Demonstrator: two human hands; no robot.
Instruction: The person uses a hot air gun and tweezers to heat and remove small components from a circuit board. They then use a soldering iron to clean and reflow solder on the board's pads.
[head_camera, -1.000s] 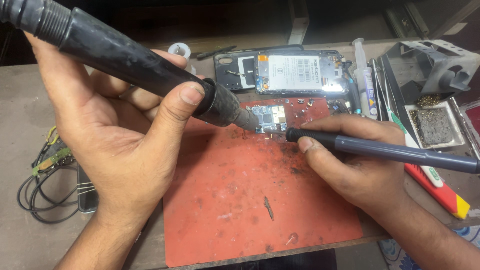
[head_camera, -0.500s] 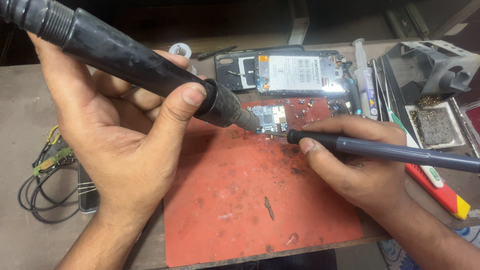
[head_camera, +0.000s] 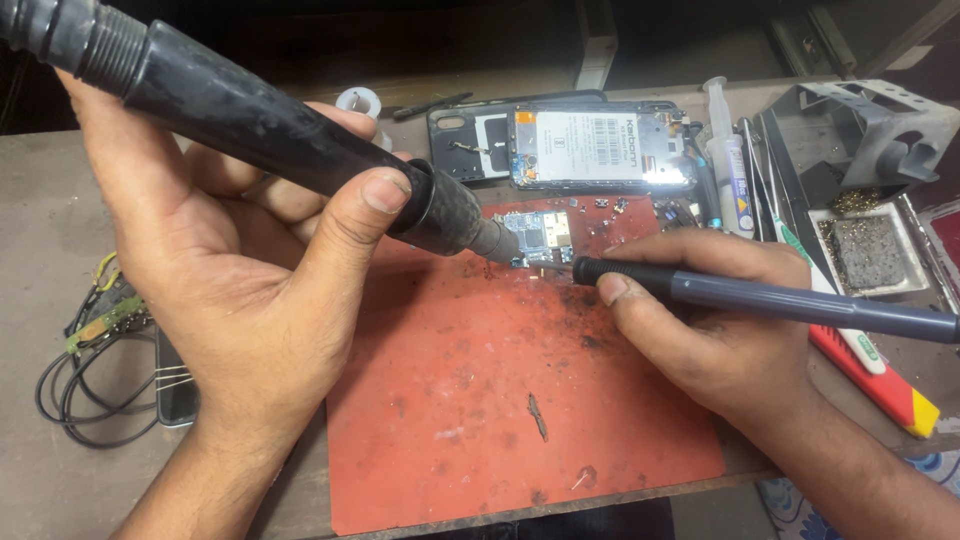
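The left hand (head_camera: 240, 290) is wrapped around a thick black hot air tool (head_camera: 270, 125), thumb on top. The right hand (head_camera: 720, 320) pinches a thin grey soldering pen (head_camera: 780, 300). Both tips meet at a small blue circuit board (head_camera: 535, 235) between the hands, on a red mat (head_camera: 480, 420). An open phone (head_camera: 600, 150) lies just beyond.
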